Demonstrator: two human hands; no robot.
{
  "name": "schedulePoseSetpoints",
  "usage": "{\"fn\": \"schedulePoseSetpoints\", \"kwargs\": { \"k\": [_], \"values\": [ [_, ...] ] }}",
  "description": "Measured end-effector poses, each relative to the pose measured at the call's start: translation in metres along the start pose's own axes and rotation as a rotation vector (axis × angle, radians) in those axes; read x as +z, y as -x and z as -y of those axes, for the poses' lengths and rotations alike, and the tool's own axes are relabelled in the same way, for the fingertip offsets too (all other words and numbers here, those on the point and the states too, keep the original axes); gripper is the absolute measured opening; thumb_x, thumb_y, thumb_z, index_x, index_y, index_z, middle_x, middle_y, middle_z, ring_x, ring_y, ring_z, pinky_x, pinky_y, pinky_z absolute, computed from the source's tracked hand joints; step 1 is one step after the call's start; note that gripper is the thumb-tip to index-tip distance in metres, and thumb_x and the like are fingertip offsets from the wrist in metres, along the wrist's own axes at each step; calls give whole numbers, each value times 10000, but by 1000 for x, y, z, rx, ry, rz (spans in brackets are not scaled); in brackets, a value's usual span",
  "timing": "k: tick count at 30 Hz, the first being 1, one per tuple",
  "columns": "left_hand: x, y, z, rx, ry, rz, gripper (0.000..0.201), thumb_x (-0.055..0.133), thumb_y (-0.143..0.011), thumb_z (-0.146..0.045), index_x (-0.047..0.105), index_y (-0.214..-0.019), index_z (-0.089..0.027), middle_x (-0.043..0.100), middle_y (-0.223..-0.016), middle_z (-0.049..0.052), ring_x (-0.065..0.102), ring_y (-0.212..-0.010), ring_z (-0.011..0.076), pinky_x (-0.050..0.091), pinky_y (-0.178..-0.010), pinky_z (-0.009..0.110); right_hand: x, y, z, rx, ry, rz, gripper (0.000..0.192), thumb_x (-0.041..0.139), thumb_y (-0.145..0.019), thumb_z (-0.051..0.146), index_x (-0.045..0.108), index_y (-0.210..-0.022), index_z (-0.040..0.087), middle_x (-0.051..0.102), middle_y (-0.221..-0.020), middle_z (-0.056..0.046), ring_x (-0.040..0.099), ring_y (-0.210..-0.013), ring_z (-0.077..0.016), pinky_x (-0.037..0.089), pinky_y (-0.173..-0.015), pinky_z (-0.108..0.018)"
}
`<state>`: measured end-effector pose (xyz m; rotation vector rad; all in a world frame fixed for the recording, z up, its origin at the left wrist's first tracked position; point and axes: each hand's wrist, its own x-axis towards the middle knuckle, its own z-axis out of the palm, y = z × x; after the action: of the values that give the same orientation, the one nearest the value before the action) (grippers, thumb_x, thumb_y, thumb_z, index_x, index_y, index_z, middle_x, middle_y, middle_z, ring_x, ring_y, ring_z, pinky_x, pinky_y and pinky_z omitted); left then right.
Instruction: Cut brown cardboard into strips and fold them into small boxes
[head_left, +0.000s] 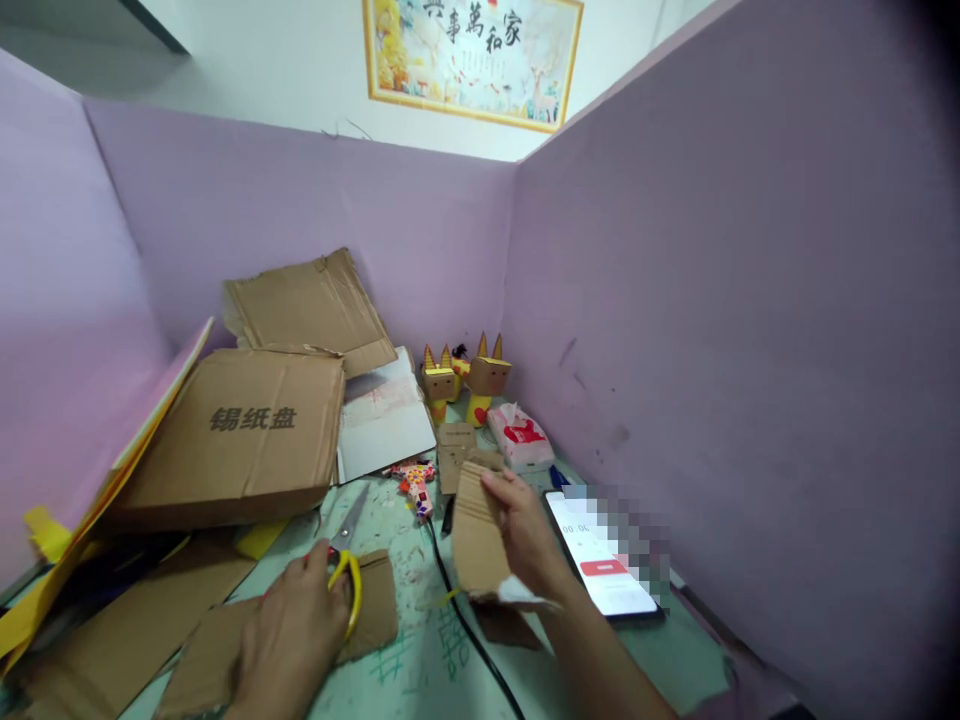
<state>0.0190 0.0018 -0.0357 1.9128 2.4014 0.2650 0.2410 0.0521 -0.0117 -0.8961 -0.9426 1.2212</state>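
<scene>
My left hand (296,620) is closed round the handles of a pair of scissors (352,575) with yellow and red grips, low over the table at the left. Their metal blades point away from me, and the palm hides part of the handles. Under them lies a small cardboard piece (379,600). In my right hand (525,530) is a bent, torn cardboard piece (478,535), pinched at its upper right edge, with ridges showing near its top. Between the hands, a patterned glue gun (418,485) lies with its black cord (469,625) running towards me.
Cardboard boxes (247,440) and a white sheet (386,415) are stacked at the left. Yellow figures with cardboard heads (487,377) stand in the back corner, near a tissue pack (520,437). A phone (604,560) lies at right, beside the purple partition (675,330).
</scene>
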Motion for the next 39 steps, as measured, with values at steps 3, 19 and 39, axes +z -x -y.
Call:
{"fn": "schedulePoseSetpoints", "kwargs": {
  "k": [3, 19, 39],
  "values": [
    [3, -2, 8, 67, -27, -225, 417, 323, -822, -315, 572, -1077, -98, 591, -957, 186, 545, -928, 346, 415, -783, 435, 12, 2, -19, 85, -48, 17, 190, 638, -640, 297, 612, -773, 164, 672, -732, -44, 612, -634, -176, 481, -547, -280],
    [7, 20, -13, 491, 1081, 314, 283, 636, -691, -402, 717, -910, -243, 495, -1298, 124, 383, -1238, 339, 360, -971, 445, 13, 6, -34, 151, -178, 112, 353, 723, -619, 354, 618, -914, 192, 680, -858, -37, 630, -759, -175, 485, -572, -242],
    [8, 14, -20, 230, 1650, 388, 283, 637, -747, -277, 666, -1017, -196, 690, -948, 58, 620, -887, 230, 469, -805, 330, 24, 24, -33, 279, -342, 438, 349, 652, -699, 378, 618, -996, 197, 689, -839, -26, 604, -635, -134, 433, -585, -243]
  ]
}}
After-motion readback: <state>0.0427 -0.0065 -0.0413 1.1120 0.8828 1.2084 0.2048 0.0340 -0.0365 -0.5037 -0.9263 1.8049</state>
